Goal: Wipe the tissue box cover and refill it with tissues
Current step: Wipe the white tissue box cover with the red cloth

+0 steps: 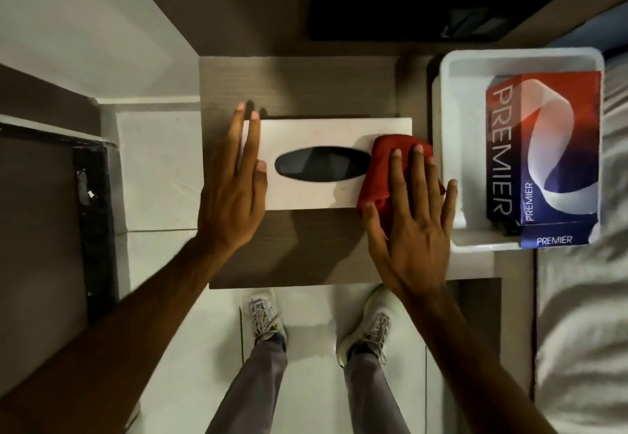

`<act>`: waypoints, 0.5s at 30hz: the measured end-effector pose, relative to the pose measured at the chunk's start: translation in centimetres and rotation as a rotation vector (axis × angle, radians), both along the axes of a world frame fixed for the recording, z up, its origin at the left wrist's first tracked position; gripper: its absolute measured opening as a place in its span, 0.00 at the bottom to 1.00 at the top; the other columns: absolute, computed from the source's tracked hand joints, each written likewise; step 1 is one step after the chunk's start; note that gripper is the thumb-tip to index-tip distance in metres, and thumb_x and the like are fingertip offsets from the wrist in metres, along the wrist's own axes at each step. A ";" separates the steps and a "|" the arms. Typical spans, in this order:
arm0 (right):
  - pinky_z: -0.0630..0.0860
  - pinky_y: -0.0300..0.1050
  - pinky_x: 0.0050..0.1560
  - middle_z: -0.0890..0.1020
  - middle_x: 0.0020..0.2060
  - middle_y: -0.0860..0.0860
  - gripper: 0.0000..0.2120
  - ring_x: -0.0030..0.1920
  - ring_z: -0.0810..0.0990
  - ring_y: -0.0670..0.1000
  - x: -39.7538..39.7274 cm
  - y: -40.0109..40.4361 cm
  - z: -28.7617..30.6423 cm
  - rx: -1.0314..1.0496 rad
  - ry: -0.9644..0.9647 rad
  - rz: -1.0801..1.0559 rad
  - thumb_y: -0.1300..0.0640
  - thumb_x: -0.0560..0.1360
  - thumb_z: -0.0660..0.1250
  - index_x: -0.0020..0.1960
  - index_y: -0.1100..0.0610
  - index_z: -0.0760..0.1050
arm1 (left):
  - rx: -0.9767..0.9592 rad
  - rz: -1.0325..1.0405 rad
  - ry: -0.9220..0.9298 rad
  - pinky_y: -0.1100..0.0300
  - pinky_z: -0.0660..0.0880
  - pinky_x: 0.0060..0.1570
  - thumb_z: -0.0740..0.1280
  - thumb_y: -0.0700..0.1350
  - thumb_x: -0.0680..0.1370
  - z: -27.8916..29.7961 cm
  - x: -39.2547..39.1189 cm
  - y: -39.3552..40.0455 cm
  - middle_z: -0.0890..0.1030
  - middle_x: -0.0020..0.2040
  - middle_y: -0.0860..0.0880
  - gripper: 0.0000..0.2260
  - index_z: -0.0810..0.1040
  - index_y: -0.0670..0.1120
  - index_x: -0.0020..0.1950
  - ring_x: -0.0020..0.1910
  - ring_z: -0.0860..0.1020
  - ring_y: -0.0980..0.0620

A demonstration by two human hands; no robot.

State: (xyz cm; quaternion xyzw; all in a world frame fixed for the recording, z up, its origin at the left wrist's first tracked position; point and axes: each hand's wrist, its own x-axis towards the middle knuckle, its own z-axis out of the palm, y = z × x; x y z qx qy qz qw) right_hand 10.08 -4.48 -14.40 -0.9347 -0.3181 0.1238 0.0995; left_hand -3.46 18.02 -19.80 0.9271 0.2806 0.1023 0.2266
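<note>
Left hand (pixel 234 192) lying flat on left end of tissue box cover (pixel 316 134), fingers (pixel 253 137) straight, slightly spread, steadying it. Cover sitting mid-bench (pixel 306 253), dark oval slot facing up. Right hand (pixel 413 216) pressing red cloth (pixel 384 151) onto cover's right end, fingers splayed. Further right, white tub (pixel 448 100) holding Premier tissue packs (pixel 543 148), probably two.

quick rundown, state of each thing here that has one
tissue box cover: flat on the small table, oval slot dark, no tissue showing
red cloth: bunched, pressed onto the cover's right end
left hand: open, flat on the cover's left end
right hand: open, flat on the cloth
Premier tissue packs: lying in the bin
white bin: upright, uncovered
</note>
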 end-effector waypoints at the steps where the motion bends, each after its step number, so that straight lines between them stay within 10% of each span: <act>1: 0.48 0.62 0.81 0.50 0.83 0.54 0.35 0.83 0.47 0.55 -0.2 0.4 -0.4 0.012 0.006 -0.005 0.37 0.82 0.52 0.83 0.52 0.48 | 0.001 0.005 -0.010 0.48 0.75 0.67 0.52 0.48 0.86 -0.2 0.0 0.1 0.51 0.84 0.46 0.25 0.52 0.47 0.83 0.80 0.61 0.48; 15: 0.47 0.64 0.80 0.49 0.83 0.56 0.40 0.83 0.45 0.56 -0.8 4.6 -1.3 0.145 0.018 -0.065 0.31 0.79 0.48 0.83 0.55 0.48 | -0.052 0.052 -0.050 0.45 0.73 0.69 0.53 0.48 0.85 -0.7 -0.1 -0.1 0.53 0.82 0.41 0.25 0.54 0.46 0.82 0.80 0.60 0.46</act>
